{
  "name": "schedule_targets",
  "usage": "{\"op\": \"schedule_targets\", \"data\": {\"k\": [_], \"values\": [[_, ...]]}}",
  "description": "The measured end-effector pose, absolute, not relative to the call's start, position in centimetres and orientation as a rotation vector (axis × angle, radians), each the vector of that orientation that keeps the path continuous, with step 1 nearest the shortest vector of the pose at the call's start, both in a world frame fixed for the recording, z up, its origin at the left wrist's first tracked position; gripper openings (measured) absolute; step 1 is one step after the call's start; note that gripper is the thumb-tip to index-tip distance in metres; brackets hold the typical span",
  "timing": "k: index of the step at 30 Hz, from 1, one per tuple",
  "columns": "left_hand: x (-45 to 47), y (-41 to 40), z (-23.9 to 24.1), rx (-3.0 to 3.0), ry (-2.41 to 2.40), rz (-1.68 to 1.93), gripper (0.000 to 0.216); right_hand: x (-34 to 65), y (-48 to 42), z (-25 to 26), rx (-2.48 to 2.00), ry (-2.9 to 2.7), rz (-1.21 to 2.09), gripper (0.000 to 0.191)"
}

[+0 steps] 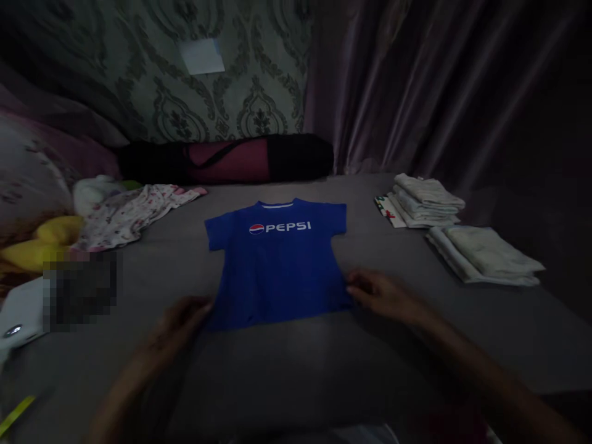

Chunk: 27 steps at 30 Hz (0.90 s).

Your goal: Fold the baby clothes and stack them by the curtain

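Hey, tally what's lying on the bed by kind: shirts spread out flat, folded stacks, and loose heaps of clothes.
Shirts spread flat: 1, the blue Pepsi T-shirt
Folded stacks: 2, the far stack and the near stack
Loose heaps: 1, the heap at the left
Total: 4

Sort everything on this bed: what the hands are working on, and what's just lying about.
In hand: blue shirt, spread flat; left hand at its lower left corner; right hand at its lower right corner.
Lying about: far stack and near stack of folded cloths, right; floral garment and yellow cloth, left; dark bag at the back.
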<state>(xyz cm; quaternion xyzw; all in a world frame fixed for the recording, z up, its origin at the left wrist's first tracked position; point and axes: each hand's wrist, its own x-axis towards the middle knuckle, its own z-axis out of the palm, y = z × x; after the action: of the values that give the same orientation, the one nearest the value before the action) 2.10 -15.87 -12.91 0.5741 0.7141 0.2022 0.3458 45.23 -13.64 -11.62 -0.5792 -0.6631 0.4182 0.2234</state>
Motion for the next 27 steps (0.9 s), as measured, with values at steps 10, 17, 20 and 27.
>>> {"op": "schedule_targets", "data": {"k": [10,17,20,27], "values": [[5.8,-18.9,-13.4,1.465,1.909,0.792,0.049,44.5,-15.8,-15.9,-1.732,-2.013,0.576,0.037],[6.8,-19.0,-13.6,1.51,1.859,0.937,0.043,42.9,-16.2,-15.4,-1.936,-2.242,0.209,0.04],[6.6,-19.4,-14.5,1.554,1.859,0.927,0.051,42.4,-16.5,-14.7,-2.024,-2.294,0.209,0.04],[5.9,-18.5,-16.2,1.669,1.898,0.969,0.047,42.3,-17.1,-13.6,-2.003,-2.248,0.222,0.042]]}}
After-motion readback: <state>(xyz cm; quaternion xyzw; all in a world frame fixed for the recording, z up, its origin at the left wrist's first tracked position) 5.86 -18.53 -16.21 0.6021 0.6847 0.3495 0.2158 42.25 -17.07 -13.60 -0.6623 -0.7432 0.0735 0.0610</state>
